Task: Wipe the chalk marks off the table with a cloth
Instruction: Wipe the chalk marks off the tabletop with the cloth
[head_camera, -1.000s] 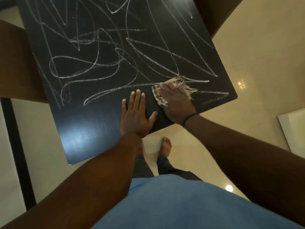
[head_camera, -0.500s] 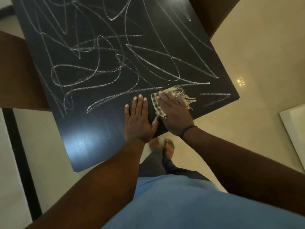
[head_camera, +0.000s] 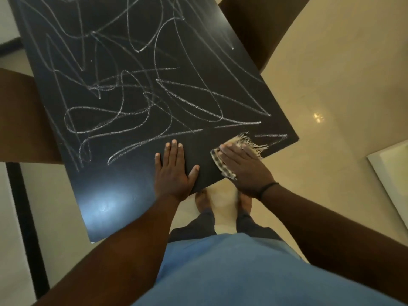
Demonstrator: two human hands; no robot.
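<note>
A black table (head_camera: 114, 199) is covered with looping white chalk marks (head_camera: 141, 107) over most of its top. My left hand (head_camera: 174, 171) lies flat with fingers spread on the near edge, holding nothing. To its right, my right hand (head_camera: 242, 168) presses a checked, fringed cloth (head_camera: 247, 142) flat against the table near the right corner. Most of the cloth is hidden under the palm. A short chalk stroke (head_camera: 271, 136) sits just right of the cloth's fringe.
Brown chairs stand at the table's left (head_camera: 19, 120) and far right (head_camera: 260, 25). Beige floor tiles (head_camera: 331, 85) surround the table. My bare feet (head_camera: 223, 202) are below the near edge. A white object (head_camera: 393, 173) lies on the floor at right.
My right hand has slid the cloth to the right, away from my left hand, toward the table's right corner. The left hand stays flat on the table.
</note>
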